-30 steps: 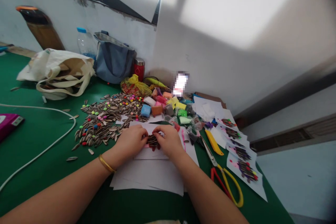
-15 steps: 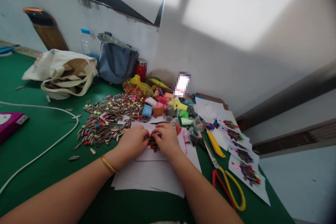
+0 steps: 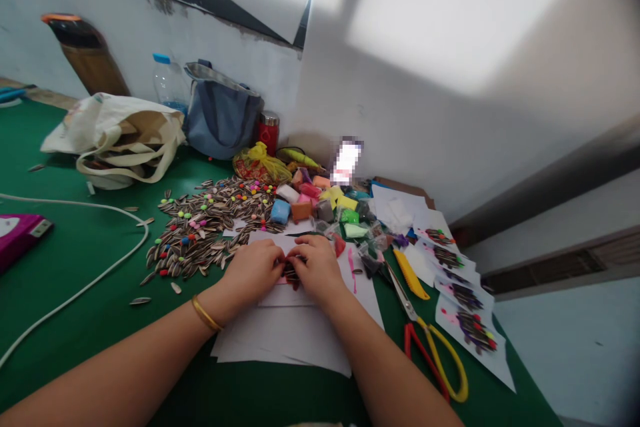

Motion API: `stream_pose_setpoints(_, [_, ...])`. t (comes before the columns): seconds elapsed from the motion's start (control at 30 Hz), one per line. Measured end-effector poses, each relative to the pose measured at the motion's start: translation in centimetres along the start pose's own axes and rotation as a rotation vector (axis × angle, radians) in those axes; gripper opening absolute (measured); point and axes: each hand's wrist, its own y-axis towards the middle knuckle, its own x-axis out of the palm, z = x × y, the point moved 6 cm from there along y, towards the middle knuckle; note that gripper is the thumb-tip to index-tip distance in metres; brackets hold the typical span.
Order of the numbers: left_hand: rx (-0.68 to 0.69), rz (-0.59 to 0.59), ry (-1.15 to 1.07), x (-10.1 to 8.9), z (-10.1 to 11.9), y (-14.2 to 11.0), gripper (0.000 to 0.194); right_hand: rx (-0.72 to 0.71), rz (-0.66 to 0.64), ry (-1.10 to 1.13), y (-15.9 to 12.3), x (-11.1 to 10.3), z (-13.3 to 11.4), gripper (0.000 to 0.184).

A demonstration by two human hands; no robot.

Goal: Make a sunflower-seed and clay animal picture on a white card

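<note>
My left hand (image 3: 255,269) and my right hand (image 3: 319,269) meet over a white sheet of paper (image 3: 310,332), fingers bent and fingertips almost touching. Below them is a small dark cluster of sunflower seeds (image 3: 291,273), with some pink beside it on the sheet. Both hands are closed in a pinch at the cluster; whatever lies between the fingertips is too small to tell. A gold bangle (image 3: 206,314) circles my left wrist. Just left of my left hand spreads a large heap of striped sunflower seeds (image 3: 200,230) mixed with bright coloured pieces.
Small colourful packets (image 3: 301,212) lie beyond my hands. On the right are open scissors (image 3: 411,312), a yellow cutter (image 3: 411,273) and seed-decorated papers (image 3: 473,333). A lit phone (image 3: 346,161) leans at the wall. Bags (image 3: 223,113) stand back left; a white cable (image 3: 90,293) crosses the green table.
Almost nothing differs. Both hands stay over the seed cluster, with only a slight shift of the fingertips; the whole view has drifted a little.
</note>
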Motion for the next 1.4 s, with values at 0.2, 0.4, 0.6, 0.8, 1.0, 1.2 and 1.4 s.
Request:
stream_pose_setpoints(0.2, [-0.001,-0.006,-0.003,0.0,0.1,-0.1,0.02,-0.02,-0.001,0.011,0.0,-0.1,-0.1,0.015])
stream_pose_setpoints(0.4, [-0.004,-0.006,-0.066,-0.5,-0.5,0.0,0.022,-0.042,0.058,0.045,-0.2,-1.2,0.2,0.018])
stream_pose_setpoints(0.6, [-0.026,0.126,-0.468,-1.8,-1.4,0.2,0.036,-0.113,0.188,0.147,-1.2,-3.6,-0.4,0.018])
stream_pose_setpoints(0.8, [-0.023,0.072,-1.176,-1.2,0.2,-0.1,0.032,-0.184,0.22,0.224,-2.3,-5.0,-2.3,0.021])
stream_pose_setpoints(1.0, [-0.078,0.084,-1.226,-2.1,0.8,-0.5,0.02,-0.237,0.262,0.237,-3.0,-5.3,-3.2,0.024])
stream_pose_setpoints(1.2, [-0.083,-0.027,-1.44,-1.1,1.8,-1.1,0.022,-0.288,0.232,0.197,-3.4,-5.2,-4.0,0.027])
stream_pose_setpoints(1.4, [-0.166,-0.105,-1.702,0.4,2.1,-1.6,0.02,-0.283,0.244,0.229,-3.5,-5.2,-3.7,0.019])
